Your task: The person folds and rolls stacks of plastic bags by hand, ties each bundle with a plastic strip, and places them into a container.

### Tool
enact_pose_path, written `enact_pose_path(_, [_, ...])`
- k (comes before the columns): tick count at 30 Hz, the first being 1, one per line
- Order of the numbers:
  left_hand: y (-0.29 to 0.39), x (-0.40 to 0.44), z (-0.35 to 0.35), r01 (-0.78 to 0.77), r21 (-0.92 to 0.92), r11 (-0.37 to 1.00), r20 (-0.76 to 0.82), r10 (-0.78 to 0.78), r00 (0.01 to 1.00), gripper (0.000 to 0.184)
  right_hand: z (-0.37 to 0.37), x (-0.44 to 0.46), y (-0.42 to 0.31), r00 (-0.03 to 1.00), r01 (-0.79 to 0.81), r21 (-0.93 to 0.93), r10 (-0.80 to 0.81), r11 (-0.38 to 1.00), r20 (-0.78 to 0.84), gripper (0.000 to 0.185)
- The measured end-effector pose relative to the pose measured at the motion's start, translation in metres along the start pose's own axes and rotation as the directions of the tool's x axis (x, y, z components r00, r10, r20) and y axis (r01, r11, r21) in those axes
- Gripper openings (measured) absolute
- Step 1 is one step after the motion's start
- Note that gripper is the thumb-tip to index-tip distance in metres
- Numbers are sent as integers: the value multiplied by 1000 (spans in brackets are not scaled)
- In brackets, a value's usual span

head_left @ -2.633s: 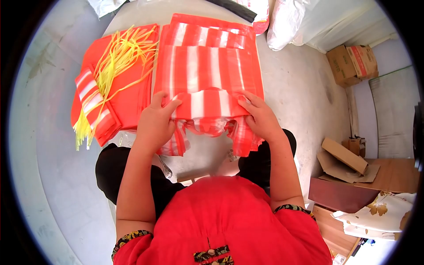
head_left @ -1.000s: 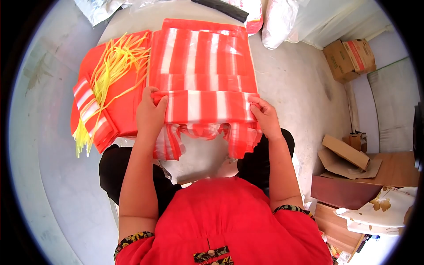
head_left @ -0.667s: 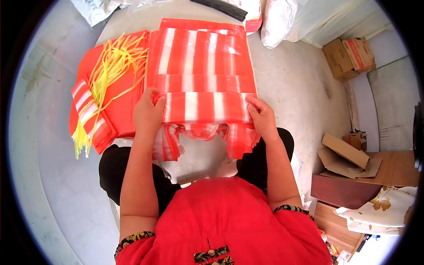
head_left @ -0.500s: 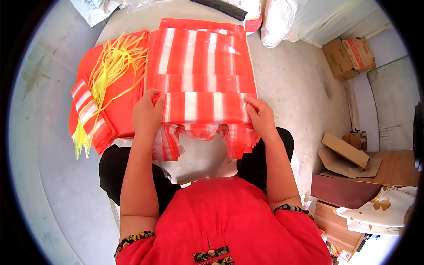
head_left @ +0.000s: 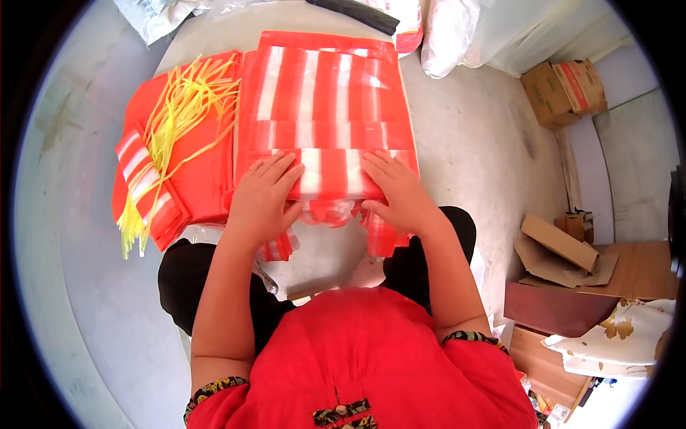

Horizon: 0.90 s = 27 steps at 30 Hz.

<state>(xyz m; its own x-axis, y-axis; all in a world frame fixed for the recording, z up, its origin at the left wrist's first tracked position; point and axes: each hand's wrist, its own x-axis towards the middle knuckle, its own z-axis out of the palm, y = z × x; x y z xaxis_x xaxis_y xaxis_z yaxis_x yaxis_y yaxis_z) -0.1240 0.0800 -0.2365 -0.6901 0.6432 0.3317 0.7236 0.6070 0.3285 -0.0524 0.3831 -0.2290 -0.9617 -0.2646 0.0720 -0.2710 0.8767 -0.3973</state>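
A stack of red-and-white striped plastic bags (head_left: 325, 86) lies flat on the table in front of me, its near part folded over into a band. My left hand (head_left: 266, 193) rests flat on the left side of that fold, fingers stretched out. On the right side of the fold lies my right hand (head_left: 400, 189), also flat with fingers extended. Bag handles (head_left: 379, 232) hang over the table's near edge below my hands. To the left, a bundle of yellow ties (head_left: 179, 107) and a rolled striped bag bundle (head_left: 150, 186) lie on a plain red stack (head_left: 207, 168).
A dark rolled item (head_left: 357, 14) and a white plastic sack (head_left: 450, 36) are beyond the table (head_left: 214, 32). Cardboard boxes (head_left: 564, 93) stand on the floor at the far right. An opened carton (head_left: 564, 254) sits on a brown cabinet to my right.
Both hands have let go of the fold's outer edges and moved inward, now lying flat on top of it. The striped stack has barely moved.
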Motion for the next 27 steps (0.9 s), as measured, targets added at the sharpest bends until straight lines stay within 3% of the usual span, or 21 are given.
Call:
enact_pose_path(11, [-13, 1, -11, 211, -9, 977, 87, -210, 974, 65, -16, 8, 19, 998, -5, 17, 4, 1000, 69, 72])
enact_pose_path(20, [-22, -3, -12, 186, 47, 981, 76, -189, 979, 62, -16, 7, 26, 997, -21, 15, 20, 1000, 80, 72])
enact_pose_path(27, [-28, -5, -16, 198, -64, 978, 42, -196, 980, 47, -20, 6, 25, 996, -40, -30, 42, 999, 80, 65])
